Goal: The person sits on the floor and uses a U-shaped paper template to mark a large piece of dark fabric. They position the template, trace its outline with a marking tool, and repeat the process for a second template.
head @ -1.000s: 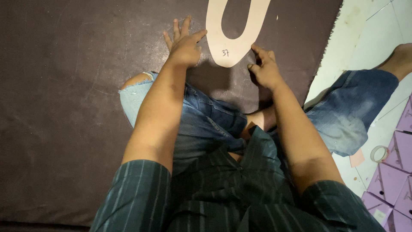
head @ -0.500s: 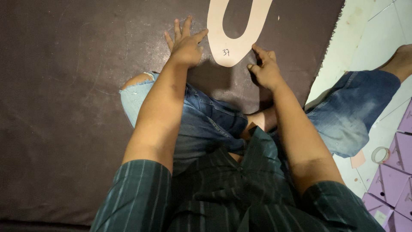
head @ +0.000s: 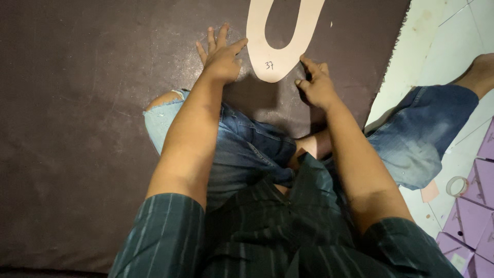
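Note:
A pale U-shaped paper pattern [head: 275,59] lies flat on a dark brown sheet [head: 87,103] spread on the floor. My left hand [head: 222,54] rests flat on the sheet at the pattern's left edge, fingers spread, thumb touching the paper. At the pattern's lower right edge sits my right hand [head: 315,85], fingers bunched together and the index finger at the paper's rim. Whether those fingers hold something small is hidden.
I sit cross-legged in torn blue denim shorts [head: 247,149] and a dark striped shirt. The sheet's right edge [head: 393,67] meets white floor tiles. Purple folded boxes [head: 471,221] and a tape roll [head: 456,186] lie at the lower right.

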`<state>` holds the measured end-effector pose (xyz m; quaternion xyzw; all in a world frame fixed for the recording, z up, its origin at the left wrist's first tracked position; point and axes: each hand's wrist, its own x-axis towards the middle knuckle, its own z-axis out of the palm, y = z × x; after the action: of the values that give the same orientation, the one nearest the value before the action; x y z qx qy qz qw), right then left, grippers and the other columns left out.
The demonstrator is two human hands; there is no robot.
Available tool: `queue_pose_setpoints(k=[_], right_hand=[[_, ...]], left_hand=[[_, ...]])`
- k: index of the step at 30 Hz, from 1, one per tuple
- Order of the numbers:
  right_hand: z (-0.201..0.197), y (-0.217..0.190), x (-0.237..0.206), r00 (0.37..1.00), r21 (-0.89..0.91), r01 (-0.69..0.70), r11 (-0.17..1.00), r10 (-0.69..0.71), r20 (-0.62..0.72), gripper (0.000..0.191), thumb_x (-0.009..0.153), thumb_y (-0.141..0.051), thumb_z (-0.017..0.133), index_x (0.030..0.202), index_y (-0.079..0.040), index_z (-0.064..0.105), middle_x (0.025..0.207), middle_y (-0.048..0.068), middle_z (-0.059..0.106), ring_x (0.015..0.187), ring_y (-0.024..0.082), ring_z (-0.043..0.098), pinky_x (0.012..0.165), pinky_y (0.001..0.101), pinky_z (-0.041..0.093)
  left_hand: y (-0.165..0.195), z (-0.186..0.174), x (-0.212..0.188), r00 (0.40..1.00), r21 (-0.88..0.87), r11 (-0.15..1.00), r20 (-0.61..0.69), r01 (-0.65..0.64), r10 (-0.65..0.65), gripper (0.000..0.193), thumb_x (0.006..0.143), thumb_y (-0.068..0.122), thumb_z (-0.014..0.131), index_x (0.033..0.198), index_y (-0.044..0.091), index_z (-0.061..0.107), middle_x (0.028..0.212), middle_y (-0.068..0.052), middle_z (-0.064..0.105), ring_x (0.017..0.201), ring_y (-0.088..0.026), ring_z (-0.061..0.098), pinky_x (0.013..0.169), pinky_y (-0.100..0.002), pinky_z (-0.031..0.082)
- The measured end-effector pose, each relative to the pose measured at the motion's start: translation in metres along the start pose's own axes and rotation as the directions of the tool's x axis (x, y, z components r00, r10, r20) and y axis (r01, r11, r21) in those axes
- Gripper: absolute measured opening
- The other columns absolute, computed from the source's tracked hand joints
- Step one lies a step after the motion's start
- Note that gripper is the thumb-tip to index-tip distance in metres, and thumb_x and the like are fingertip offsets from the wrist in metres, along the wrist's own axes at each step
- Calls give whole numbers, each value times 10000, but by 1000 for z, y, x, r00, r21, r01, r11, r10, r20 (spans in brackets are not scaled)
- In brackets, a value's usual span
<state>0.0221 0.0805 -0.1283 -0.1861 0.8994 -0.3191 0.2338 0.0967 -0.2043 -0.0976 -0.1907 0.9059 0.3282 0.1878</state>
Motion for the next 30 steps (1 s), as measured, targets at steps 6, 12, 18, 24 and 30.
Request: queue_pose_setpoints(k=[6, 12, 18, 24, 30], right_hand=[[0, 2, 1, 999, 26, 43, 999, -43, 6, 709, 894, -110, 748, 1550, -177, 488, 1241, 132, 487, 1187, 294, 529, 1078, 364, 440], [-2, 2, 1, 1000, 8, 9, 1000, -10, 20, 715, 898, -125, 750, 1557, -214, 489, 1194, 132, 488, 1139, 284, 532, 1064, 366, 453], [-3, 1, 0, 998, -5, -55, 998, 56, 30, 717, 892, -128, 745, 1554, -241, 491, 1189, 123, 490, 1148, 277, 541, 1064, 367, 444], [-1, 6, -1, 1000, 2, 14, 1000, -14, -11, 717, 886, -119, 754, 1549, -215, 499, 1190, 130, 500, 1145, 287, 549, 1060, 365, 457], [-2, 9, -2, 1000, -4, -11, 1000, 11, -12, 715, 883, -122, 760, 1545, -205, 503, 1166, 147, 490, 1114, 294, 549, 1041, 366, 454]], left_hand=[[-1, 1, -1, 1000, -14, 1000, -12, 5, -5, 618, 909, 143, 620, 1472, 388, 547, 1722, -54, 59, 1573, -350, -114, 1211, -635, -140], [0, 2, -2, 1000, -16, 1000, -19, 4, -4, 624, 893, 146, 623, 1461, 392, 551, 1716, -60, 51, 1566, -354, -117, 1205, -633, -146], [1, 3, -1, 1000, -19, 1000, -21, -9, 8, 626, 889, 141, 631, 1461, 386, 560, 1719, -68, 63, 1571, -368, -99, 1210, -645, -128], [3, 4, -1, 999, -24, 1000, -40, -21, 20, 598, 897, 158, 648, 1448, 378, 572, 1715, -56, 77, 1568, -372, -91, 1206, -652, -125], [5, 3, -2, 1000, -15, 1000, -26, -11, 10, 599, 900, 151, 646, 1448, 380, 570, 1716, -51, 72, 1570, -361, -90, 1209, -645, -123]])
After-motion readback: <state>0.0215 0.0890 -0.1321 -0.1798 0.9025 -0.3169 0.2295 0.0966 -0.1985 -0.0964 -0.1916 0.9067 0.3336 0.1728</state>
